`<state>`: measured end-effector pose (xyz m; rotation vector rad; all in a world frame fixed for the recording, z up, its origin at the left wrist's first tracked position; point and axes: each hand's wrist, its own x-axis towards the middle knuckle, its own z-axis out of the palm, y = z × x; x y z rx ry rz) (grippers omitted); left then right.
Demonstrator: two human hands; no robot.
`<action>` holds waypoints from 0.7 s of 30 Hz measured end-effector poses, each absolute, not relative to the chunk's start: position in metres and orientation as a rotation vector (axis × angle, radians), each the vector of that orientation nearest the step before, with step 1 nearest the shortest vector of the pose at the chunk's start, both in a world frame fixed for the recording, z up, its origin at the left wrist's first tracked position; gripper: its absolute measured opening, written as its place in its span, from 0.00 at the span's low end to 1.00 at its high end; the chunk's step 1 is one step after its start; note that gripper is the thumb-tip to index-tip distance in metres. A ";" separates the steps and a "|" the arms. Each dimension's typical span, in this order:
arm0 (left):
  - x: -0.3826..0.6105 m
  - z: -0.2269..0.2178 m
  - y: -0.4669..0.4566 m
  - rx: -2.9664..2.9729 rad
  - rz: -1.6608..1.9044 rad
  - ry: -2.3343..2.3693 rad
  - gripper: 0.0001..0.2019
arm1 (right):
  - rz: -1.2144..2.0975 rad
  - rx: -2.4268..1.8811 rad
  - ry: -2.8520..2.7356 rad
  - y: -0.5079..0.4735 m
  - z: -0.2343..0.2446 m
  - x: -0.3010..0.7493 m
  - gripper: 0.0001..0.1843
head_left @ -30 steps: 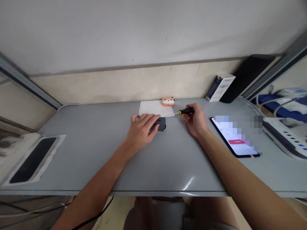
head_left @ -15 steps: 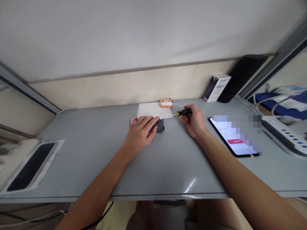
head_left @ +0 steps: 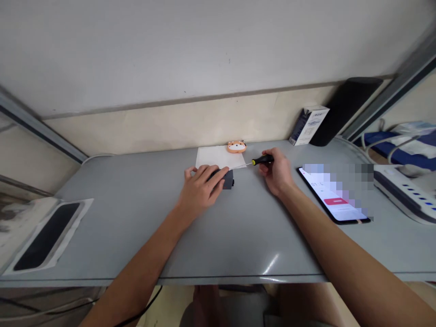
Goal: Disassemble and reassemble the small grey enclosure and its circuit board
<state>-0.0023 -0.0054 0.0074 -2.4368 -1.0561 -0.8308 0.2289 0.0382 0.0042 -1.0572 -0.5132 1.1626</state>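
Note:
My left hand is closed over a small dark grey box on the grey desk, its fingers across the top and thumb along the near side. Much of the box is hidden under that hand. To the right, my right hand grips the black handle of a screwdriver with a yellow collar. Its thin shaft points left, the tip reaching the top of the box by my left fingertips. Whether the tip sits in a screw or slot I cannot tell. A white sheet of paper lies just behind the box.
An orange animal-faced case rests on the paper's back corner. Rightward are a lit phone, a power strip, a drink carton and a black cylinder. A dark flat panel on white sheeting lies at the left.
My left index finger has shifted slightly on the box top. The screwdriver and my right hand keep nearly the same place; the whole view has moved a little.

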 end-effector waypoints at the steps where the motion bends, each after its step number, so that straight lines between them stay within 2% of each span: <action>1: -0.002 0.008 -0.005 -2.417 -0.826 -1.036 0.14 | 1.168 -1.054 -0.499 0.038 0.005 0.229 0.06; 13: -0.010 0.012 -0.004 -2.502 -0.821 -1.058 0.13 | 1.193 -1.014 -0.317 0.036 0.017 0.228 0.03; 15: -0.016 0.012 -0.002 -2.566 -0.880 -1.135 0.12 | 1.197 -1.020 -0.313 0.035 0.018 0.228 0.03; 21: -0.036 0.014 0.005 -2.802 -1.312 -1.559 0.22 | 1.154 -1.073 -0.328 0.034 0.023 0.228 0.06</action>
